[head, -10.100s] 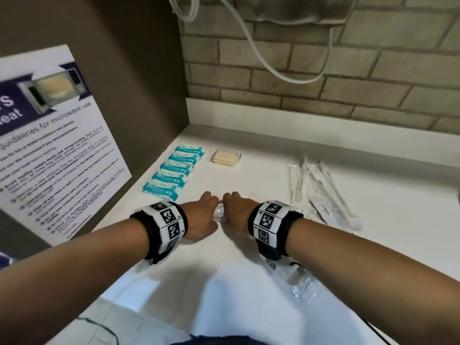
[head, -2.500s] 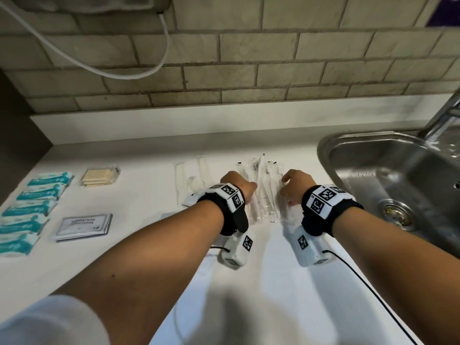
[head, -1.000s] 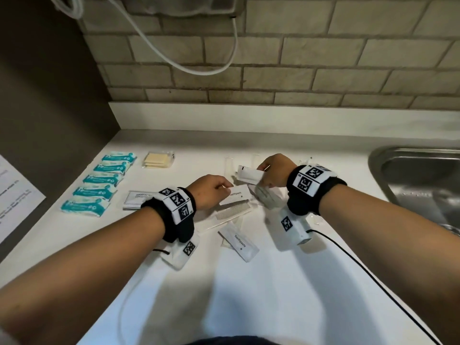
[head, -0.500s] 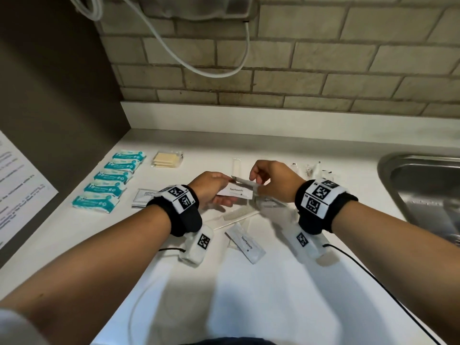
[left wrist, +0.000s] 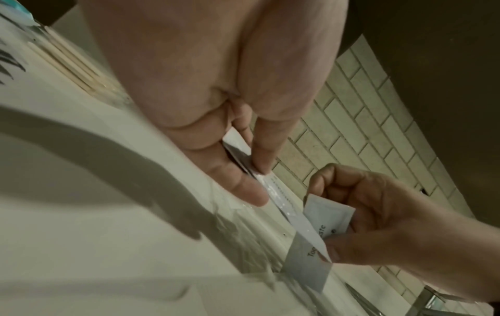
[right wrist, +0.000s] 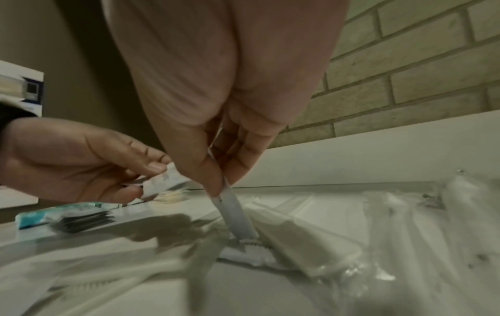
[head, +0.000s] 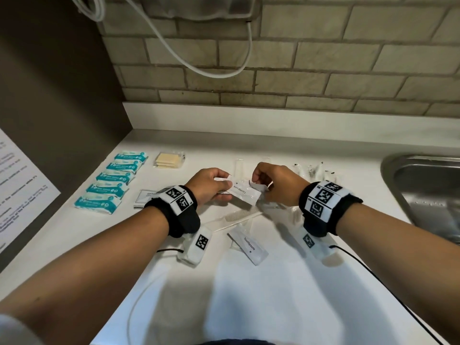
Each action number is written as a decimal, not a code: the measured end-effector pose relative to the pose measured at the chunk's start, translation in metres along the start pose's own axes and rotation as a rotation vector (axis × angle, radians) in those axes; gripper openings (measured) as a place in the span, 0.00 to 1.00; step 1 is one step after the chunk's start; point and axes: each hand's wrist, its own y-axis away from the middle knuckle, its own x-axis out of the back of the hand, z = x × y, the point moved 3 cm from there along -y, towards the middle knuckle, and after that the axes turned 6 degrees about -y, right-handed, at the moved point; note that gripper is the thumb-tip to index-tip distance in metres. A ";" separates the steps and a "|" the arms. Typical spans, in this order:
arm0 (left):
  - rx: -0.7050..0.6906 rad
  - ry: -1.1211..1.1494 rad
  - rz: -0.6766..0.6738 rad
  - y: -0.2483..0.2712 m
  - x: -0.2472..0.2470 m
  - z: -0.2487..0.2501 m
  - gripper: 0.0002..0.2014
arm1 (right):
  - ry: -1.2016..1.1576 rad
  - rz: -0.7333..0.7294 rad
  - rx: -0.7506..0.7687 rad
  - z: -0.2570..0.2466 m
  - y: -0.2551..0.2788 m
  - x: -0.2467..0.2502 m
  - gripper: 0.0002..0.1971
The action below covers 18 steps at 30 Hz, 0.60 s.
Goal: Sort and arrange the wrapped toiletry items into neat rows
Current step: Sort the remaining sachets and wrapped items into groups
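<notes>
Above the middle of the white counter (head: pixel 286 295), my left hand (head: pixel 224 186) pinches a white toothpaste sachet (head: pixel 245 192) between thumb and fingers. My right hand (head: pixel 256 181) pinches a second toothpaste sachet (head: pixel 260 187), which overlaps the first. In the left wrist view the left hand (left wrist: pixel 257 171) grips its sachet (left wrist: pixel 297 222) edge-on, and the right hand's sachet (left wrist: pixel 328 216) lies against it. The right wrist view shows the right hand (right wrist: pixel 222 183) pinching its sachet (right wrist: pixel 235 213). A third toothpaste sachet (head: pixel 249 247) lies on the counter in front of the hands.
A row of teal packets (head: pixel 112 185) lies at the left, with a yellow pack (head: pixel 170 159) behind and shampoo sachets (head: pixel 145 197) beside them. A wrapped comb (head: pixel 236 217) lies under the hands. Clear-wrapped toothbrushes (head: pixel 313 170) lie at the right, beside the steel sink (head: pixel 423 195).
One second ago my left hand was on a sachet on the counter. Now both hands hold sachets in the air, and the right one has come against the left one.
</notes>
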 end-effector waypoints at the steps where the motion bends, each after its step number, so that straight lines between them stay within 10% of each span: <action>1: -0.002 -0.016 0.001 0.000 0.002 -0.001 0.08 | -0.022 0.015 -0.015 0.002 -0.001 0.002 0.16; 18: -0.199 -0.202 0.076 0.006 0.007 0.017 0.10 | -0.457 0.000 -0.169 0.004 -0.015 0.015 0.12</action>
